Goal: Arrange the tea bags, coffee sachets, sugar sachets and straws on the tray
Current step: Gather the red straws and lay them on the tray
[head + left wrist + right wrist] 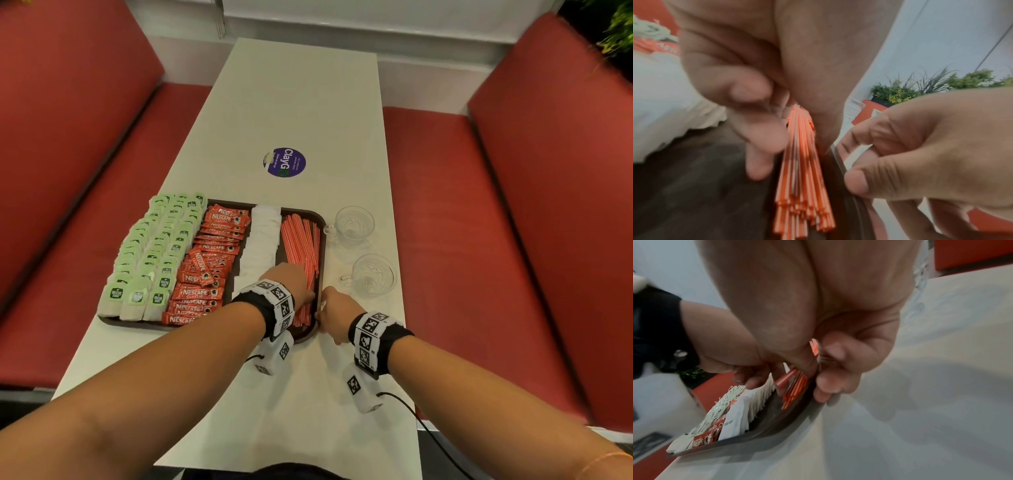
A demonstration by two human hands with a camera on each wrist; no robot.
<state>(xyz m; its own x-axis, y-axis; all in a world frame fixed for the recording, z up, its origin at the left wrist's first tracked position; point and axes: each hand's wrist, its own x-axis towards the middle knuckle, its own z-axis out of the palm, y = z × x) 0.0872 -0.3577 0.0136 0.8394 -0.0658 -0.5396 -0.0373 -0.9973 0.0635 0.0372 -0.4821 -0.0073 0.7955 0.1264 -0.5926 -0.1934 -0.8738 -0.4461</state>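
A dark brown tray (321, 222) lies on the white table (294, 102). It carries rows of green tea bags (154, 246), red Nescafe coffee sachets (212, 253), white sugar sachets (262, 240) and red-and-white straws (303, 240) along its right side. My left hand (298, 286) holds the near part of the straw bundle (801, 186), fingers curled on one side and thumb on the other. My right hand (330, 310) pinches the tray's right rim (777, 431), thumb inside against the straws (793, 389) and fingers outside.
Two empty glass cups (354, 224) (373, 274) stand on the table just right of the tray. A round purple sticker (284, 162) lies beyond it. Red benches (513, 240) flank the table on both sides.
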